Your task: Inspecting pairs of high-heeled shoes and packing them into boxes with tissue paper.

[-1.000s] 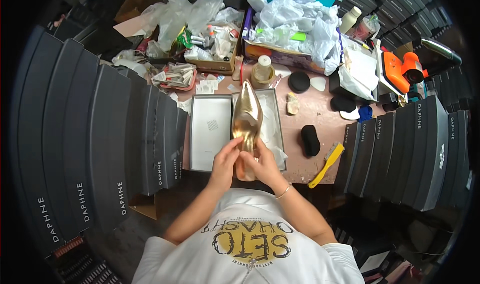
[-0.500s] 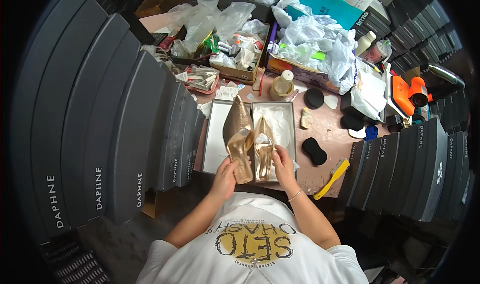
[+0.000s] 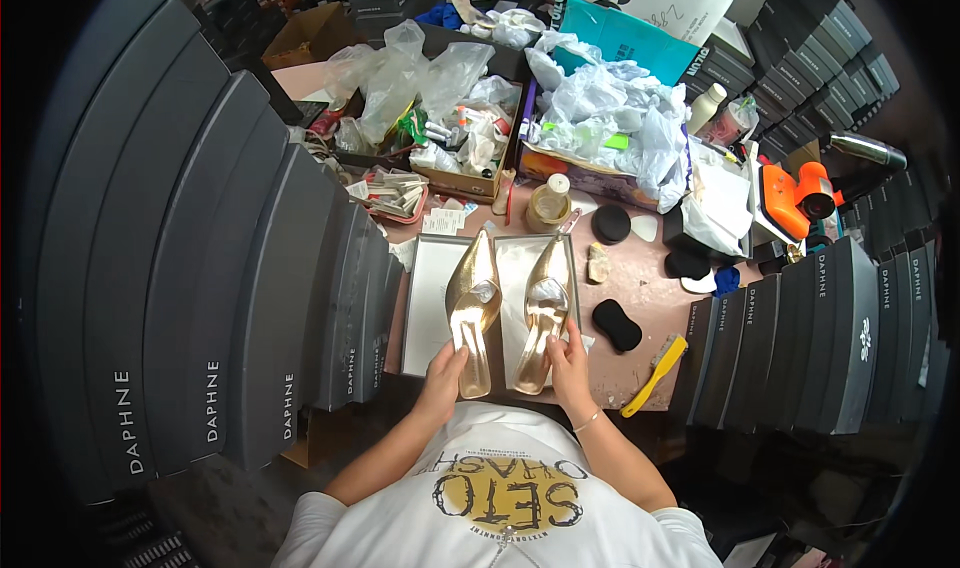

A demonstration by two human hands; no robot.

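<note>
Two gold pointed slip-on shoes are held side by side above an open grey shoe box, toes pointing away from me. My left hand (image 3: 441,382) is closed on the heel end of the left gold shoe (image 3: 474,293). The right gold shoe (image 3: 548,288) has its heel end gripped by my right hand (image 3: 571,376), thumb on the near edge. Shiny insoles face up in both, and whitish stuffing shows inside the toes. Beneath them lie the two halves of the shoe box (image 3: 425,303), with white tissue partly hidden in the right half.
Dark shoe boxes stand stacked at left (image 3: 245,298) and right (image 3: 800,338). To the right on the table lie a black sponge (image 3: 617,325) and a yellow-handled brush (image 3: 655,375). Behind are a jar (image 3: 547,208), a bin of plastic bags (image 3: 610,118) and an orange tool (image 3: 795,198).
The left shoe has turned, so its inside now faces up like the right one's. The right shoe has come up and toward me, and the shoes are further apart. The view has shifted slightly.
</note>
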